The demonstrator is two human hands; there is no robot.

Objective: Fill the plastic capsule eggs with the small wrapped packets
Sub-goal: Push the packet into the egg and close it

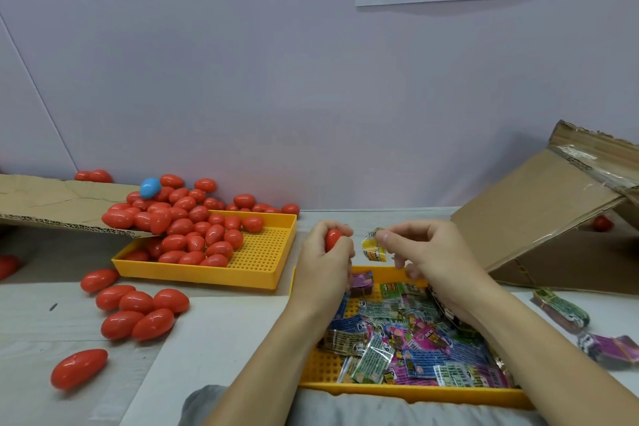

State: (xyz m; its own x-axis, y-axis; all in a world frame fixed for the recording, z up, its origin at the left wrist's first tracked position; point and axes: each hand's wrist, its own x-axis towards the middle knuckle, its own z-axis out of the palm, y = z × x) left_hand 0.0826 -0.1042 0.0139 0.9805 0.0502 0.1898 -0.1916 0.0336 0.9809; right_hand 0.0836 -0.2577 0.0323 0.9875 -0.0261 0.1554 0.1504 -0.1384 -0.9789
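the left hand (pixel 323 259) has its fingers curled tight around a glossy red plastic capsule egg (pixel 332 239), so only a smooth oval patch of the egg shows between thumb and fingers. just beside it at 3 o'clock, the right hand (pixel 427 254) pinches a small crinkly yellow foil packet (pixel 374 247) between thumb and forefinger; packet and egg are close but apart.

below both hands, at 6 o'clock, a yellow plastic tray with a perforated grid floor (pixel 323 365) holds a loose heap of flat wrapped packets (pixel 415 339) in shiny pink, green, blue and silver film.

at 10 o'clock from the hands, a second yellow perforated tray (pixel 266 252) carries a mound of smooth red eggs (pixel 188 228), with one matte blue egg (pixel 150 188) on top near the edge of a flat sheet of corrugated cardboard (pixel 52 202). more red eggs (pixel 138 313) lie scattered on the pale grey worktop (pixel 34 339) at 8 o'clock.

at 2 o'clock a taped corrugated cardboard box (pixel 553 218) leans tilted. at 4 o'clock, banded bundles of packets (pixel 562 313) rest on the worktop.
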